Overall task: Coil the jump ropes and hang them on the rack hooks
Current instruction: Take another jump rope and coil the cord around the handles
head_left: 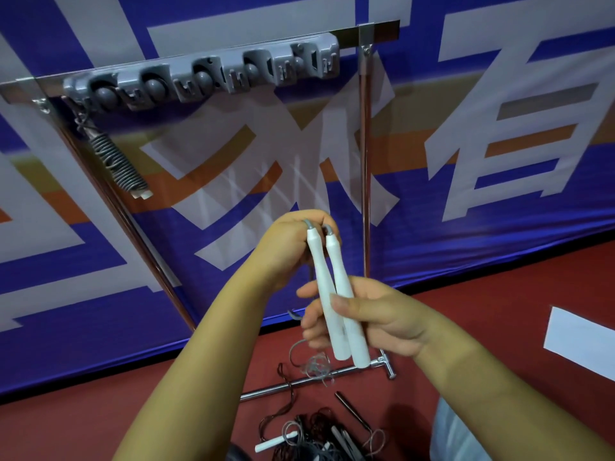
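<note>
Between both hands (332, 281), two white rope handles (336, 294) lie gripped side by side.

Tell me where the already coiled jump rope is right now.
In the head view, upper left: the coiled rope hangs from the left end of the grey hook rack, beside the stand's left pole.

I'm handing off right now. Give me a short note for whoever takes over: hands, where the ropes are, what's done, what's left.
Left hand: grips the cord ends of the two white handles.
Right hand: holds the same handles lower down, side by side.
That rope's grey cord hangs loose to the floor, not yet coiled.
Done: one coiled rope hangs at the left end of the grey hook rack.
Left: coil and hang the held rope, then the pile of ropes on the red floor. The rack's other hooks look free.
</note>
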Demonstrator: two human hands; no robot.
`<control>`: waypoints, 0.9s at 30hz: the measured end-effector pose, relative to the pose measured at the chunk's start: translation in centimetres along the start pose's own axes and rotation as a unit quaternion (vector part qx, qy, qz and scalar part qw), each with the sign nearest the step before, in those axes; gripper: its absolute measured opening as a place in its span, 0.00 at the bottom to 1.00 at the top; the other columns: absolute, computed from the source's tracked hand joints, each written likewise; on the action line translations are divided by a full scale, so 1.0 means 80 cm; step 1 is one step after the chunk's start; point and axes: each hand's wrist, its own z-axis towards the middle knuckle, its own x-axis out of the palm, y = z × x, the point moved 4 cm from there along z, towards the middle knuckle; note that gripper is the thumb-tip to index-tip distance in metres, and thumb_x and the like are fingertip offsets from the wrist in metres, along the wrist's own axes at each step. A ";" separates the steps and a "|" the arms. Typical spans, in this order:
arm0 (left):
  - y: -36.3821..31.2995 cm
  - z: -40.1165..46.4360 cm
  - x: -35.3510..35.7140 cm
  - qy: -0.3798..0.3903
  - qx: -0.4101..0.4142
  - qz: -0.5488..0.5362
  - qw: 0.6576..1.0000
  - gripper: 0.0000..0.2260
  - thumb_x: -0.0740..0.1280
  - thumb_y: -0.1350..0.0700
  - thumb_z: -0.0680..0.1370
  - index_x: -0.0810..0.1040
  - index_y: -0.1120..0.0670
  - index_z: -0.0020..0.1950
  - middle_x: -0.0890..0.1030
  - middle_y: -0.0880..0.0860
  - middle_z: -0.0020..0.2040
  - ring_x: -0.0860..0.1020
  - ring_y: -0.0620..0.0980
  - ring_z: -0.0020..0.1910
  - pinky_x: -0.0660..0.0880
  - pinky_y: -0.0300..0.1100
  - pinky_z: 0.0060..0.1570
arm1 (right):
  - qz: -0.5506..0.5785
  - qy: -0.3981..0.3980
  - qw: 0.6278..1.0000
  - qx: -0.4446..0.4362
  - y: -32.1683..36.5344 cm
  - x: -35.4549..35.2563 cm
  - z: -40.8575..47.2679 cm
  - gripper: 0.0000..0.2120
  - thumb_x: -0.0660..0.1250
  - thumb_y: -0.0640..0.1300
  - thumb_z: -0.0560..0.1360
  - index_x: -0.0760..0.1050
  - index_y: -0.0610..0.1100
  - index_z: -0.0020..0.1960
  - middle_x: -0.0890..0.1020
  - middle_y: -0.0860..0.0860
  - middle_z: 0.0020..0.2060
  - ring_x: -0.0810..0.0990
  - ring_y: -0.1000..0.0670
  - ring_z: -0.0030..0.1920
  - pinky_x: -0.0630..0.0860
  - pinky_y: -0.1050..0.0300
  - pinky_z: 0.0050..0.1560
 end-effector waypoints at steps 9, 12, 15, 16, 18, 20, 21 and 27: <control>0.004 0.000 0.003 0.044 -0.028 0.090 0.995 0.13 0.59 0.68 0.74 0.76 0.55 0.34 0.73 0.59 0.31 0.71 0.49 0.32 0.69 0.37 0.36 | -0.007 -0.094 0.995 -0.025 0.031 -0.005 0.000 0.10 0.65 0.41 0.72 0.78 0.42 0.52 0.79 0.46 0.34 0.78 0.51 0.31 0.77 0.56 0.33; 0.005 0.001 0.005 0.058 -0.024 0.102 0.993 0.15 0.59 0.68 0.77 0.75 0.54 0.35 0.74 0.46 0.27 0.71 0.41 0.29 0.70 0.33 0.34 | -0.010 -0.108 0.994 -0.027 0.032 -0.010 -0.002 0.11 0.66 0.38 0.70 0.78 0.42 0.52 0.81 0.46 0.37 0.81 0.50 0.36 0.80 0.56 0.36; 0.005 0.003 0.003 0.065 -0.015 0.098 0.993 0.11 0.62 0.67 0.74 0.75 0.54 0.36 0.74 0.51 0.30 0.71 0.48 0.32 0.69 0.36 0.34 | 0.001 -0.113 0.994 -0.006 0.026 -0.012 0.001 0.08 0.67 0.38 0.70 0.77 0.43 0.49 0.80 0.47 0.35 0.79 0.51 0.33 0.78 0.57 0.35; 0.005 0.003 0.001 0.067 -0.016 0.089 0.994 0.08 0.62 0.65 0.71 0.75 0.54 0.36 0.73 0.55 0.32 0.70 0.51 0.34 0.68 0.37 0.34 | 0.008 -0.108 0.994 0.008 0.024 -0.011 0.001 0.06 0.67 0.38 0.70 0.77 0.43 0.47 0.78 0.47 0.34 0.77 0.52 0.31 0.77 0.58 0.34; 0.006 0.002 -0.008 0.066 -0.019 0.078 0.995 0.06 0.64 0.63 0.68 0.77 0.53 0.36 0.72 0.57 0.35 0.68 0.52 0.35 0.67 0.40 0.34 | 0.014 -0.097 0.995 0.026 0.022 -0.012 -0.002 0.03 0.67 0.38 0.72 0.75 0.43 0.45 0.75 0.48 0.32 0.72 0.54 0.29 0.73 0.60 0.32; 0.006 0.000 -0.021 0.085 -0.026 0.088 0.992 0.04 0.66 0.62 0.68 0.79 0.54 0.39 0.73 0.55 0.34 0.69 0.49 0.34 0.66 0.39 0.35 | -0.001 -0.109 0.994 0.031 0.024 -0.018 -0.008 0.03 0.66 0.37 0.75 0.73 0.42 0.44 0.73 0.49 0.31 0.69 0.55 0.27 0.70 0.62 0.31; 0.005 -0.003 -0.026 0.110 -0.033 0.096 0.989 0.04 0.68 0.60 0.69 0.81 0.56 0.42 0.75 0.54 0.35 0.70 0.47 0.34 0.67 0.38 0.35 | -0.025 -0.126 0.991 0.034 0.024 -0.024 -0.012 0.04 0.65 0.36 0.77 0.72 0.42 0.44 0.73 0.49 0.31 0.68 0.55 0.27 0.69 0.62 0.31; 0.001 -0.009 -0.036 0.139 -0.106 0.155 0.972 0.06 0.67 0.58 0.77 0.78 0.61 0.45 0.80 0.50 0.34 0.76 0.44 0.32 0.74 0.36 0.35 | -0.282 -0.224 0.932 0.033 0.023 -0.059 -0.022 0.05 0.64 0.42 0.78 0.73 0.45 0.44 0.74 0.52 0.30 0.69 0.53 0.31 0.68 0.58 0.35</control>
